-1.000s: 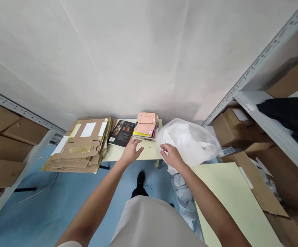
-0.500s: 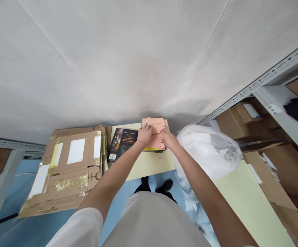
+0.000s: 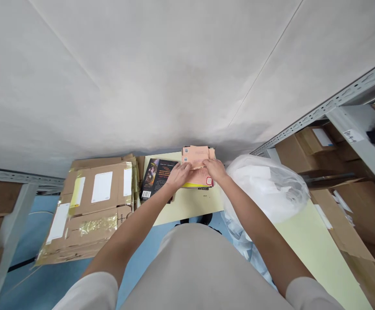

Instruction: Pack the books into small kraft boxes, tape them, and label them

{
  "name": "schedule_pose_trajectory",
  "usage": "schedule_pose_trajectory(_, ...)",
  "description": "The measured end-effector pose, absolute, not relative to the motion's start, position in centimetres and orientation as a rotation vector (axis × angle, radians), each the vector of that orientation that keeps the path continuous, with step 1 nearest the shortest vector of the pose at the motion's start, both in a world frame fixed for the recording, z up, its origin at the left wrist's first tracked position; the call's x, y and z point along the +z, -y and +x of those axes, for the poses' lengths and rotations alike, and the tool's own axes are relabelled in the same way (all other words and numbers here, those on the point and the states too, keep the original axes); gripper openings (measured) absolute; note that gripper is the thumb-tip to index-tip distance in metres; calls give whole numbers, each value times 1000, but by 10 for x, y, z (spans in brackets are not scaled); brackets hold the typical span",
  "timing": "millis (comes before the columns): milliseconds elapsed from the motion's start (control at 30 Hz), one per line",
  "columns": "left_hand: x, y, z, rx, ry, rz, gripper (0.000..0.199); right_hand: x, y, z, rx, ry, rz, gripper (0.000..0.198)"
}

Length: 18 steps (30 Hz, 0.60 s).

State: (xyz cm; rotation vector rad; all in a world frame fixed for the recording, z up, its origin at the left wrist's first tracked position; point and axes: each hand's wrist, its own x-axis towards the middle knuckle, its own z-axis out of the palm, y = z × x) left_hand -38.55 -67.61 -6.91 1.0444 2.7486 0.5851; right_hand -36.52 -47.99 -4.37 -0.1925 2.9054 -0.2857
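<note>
A pink printed paper slip [image 3: 199, 151] with a barcode-like mark lies on a stack on the pale yellow table [image 3: 187, 202]. My left hand [image 3: 178, 175] has its fingers closed at the slip's near left edge. On the right of the same edge, my right hand [image 3: 214, 169] pinches it. Below the hands shows another pink sheet [image 3: 199, 177] with a red-framed label. Yellow and dark edges of the stack stick out under it. Beside my left hand lies a black book [image 3: 157, 177], cover print and barcode up, partly hidden by that hand and forearm.
Flattened cardboard boxes [image 3: 89, 211] with labels and tape are piled at the left. A white translucent plastic bag [image 3: 265, 185] stands at the right of the stack. Metal shelving [image 3: 345, 97] with cartons [image 3: 357, 215] runs along the right. A pale wall rises behind the table.
The near edge of the upper pink slip is now lifted between both hands, showing more of the sheet below. The camera view has shifted slightly.
</note>
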Motion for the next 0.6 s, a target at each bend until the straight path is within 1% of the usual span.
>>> schedule_pose_trajectory(100, -57, 691, -371, 614, -2827, 937, 27, -30, 481, -356, -386, -2908, -183, 19)
schedule_pose_trajectory(167, -48, 701, -360, 746, -2863, 822, 30, -22, 483, -348, -602, -2958, -148, 18)
schedule_pose_trajectory(233, -40, 711, -349, 1020, -2834, 707, 30, -16, 486, -339, -958, -3031, -57, 23)
schedule_pose_trajectory(300, -35, 719, -338, 1384, -2709, 569, 30, -13, 490, -330, -1390, -3039, 134, 38)
schedule_pose_trajectory(367, -32, 725, -324, 1754, -2443, 398, 34, -12, 495, -318, -1793, -2863, 333, 53)
schedule_pose_trajectory(400, -31, 726, -317, 1902, -2274, 314, 36, -11, 497, -311, -1956, -2705, 379, 57)
schedule_pose_trajectory(467, -29, 727, -301, 2078, -1958, 185, 39, -10, 502, -294, -2168, -2352, 346, 55)
schedule_pose_trajectory(533, -26, 724, -285, 2114, -1777, 112, 39, -7, 506, -275, -2249, -2116, 270, 45)
schedule_pose_trajectory(600, -23, 719, -272, 2098, -1710, 66, 39, -3, 510, -255, -2281, -2051, 272, 38)
